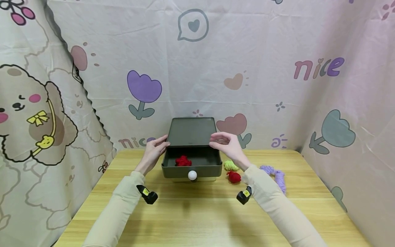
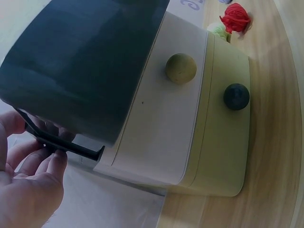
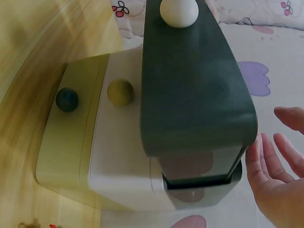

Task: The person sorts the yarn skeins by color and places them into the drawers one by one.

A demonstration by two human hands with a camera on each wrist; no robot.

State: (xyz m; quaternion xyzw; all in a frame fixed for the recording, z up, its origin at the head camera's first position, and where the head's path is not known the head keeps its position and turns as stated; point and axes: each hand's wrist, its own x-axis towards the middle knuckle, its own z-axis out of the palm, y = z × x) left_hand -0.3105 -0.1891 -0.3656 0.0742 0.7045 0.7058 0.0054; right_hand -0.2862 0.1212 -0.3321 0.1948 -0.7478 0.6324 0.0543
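A small stacked drawer box (image 1: 192, 132) stands on the table, its dark grey-green top drawer (image 1: 203, 171) pulled out toward me. Inside that drawer lies a red yarn bundle (image 1: 183, 161). My left hand (image 1: 153, 153) is at the box's left side, thumb and fingers gripping the dark casing's front edge. On the opposite side, my right hand (image 1: 229, 148) has its fingers loosely extended beside the casing; in the right wrist view its thumb stands apart from the fingertips. The top drawer's knob (image 3: 179, 11) is white. Below are a white drawer (image 2: 154, 97) and a yellow-green drawer (image 2: 227, 128).
Right of the box lie a pale green yarn bundle (image 1: 230, 165), a red yarn bundle (image 1: 234, 177) and purple yarn (image 1: 279, 180). The wooden table (image 1: 197, 212) extends toward me. A printed curtain (image 1: 191, 68) hangs close behind the box.
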